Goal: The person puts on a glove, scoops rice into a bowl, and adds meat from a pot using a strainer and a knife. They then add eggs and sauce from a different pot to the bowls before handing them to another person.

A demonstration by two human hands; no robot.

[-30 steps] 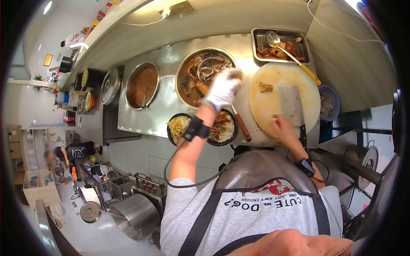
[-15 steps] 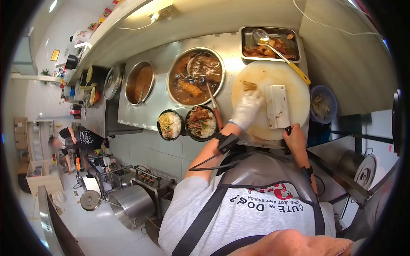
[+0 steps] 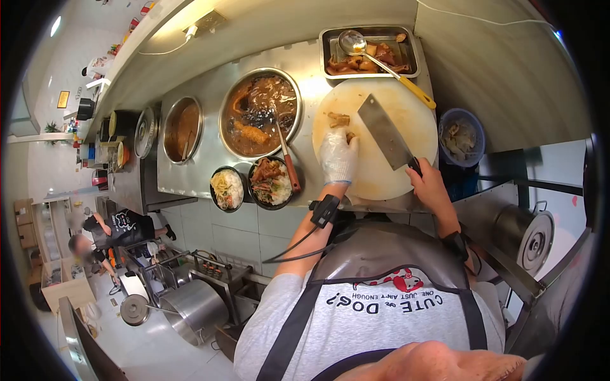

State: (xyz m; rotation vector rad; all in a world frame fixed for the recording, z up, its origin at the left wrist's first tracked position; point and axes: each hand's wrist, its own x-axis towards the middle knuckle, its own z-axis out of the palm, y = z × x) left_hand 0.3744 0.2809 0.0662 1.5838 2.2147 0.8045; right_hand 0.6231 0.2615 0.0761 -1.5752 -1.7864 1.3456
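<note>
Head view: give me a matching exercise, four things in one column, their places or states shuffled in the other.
1. Cleaver
2. Ladle
3. Left hand
4. Bluish basin

A. Lying across the metal tray
B. Right of the round cutting board
C. Gripped by the right hand
D. Gloved

Pairs: 1-C; 2-A; 3-D; 4-B

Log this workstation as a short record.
Left hand: gloved, at the brown food pieces on the round cutting board; grip unclear
Right hand: bare, holding the cleaver by its black handle
Beyond board: metal tray, yellow-handled ladle resting across it
Left of board: large pot of brown liquid, two black rice bowls
Right of board: blue basin
</note>
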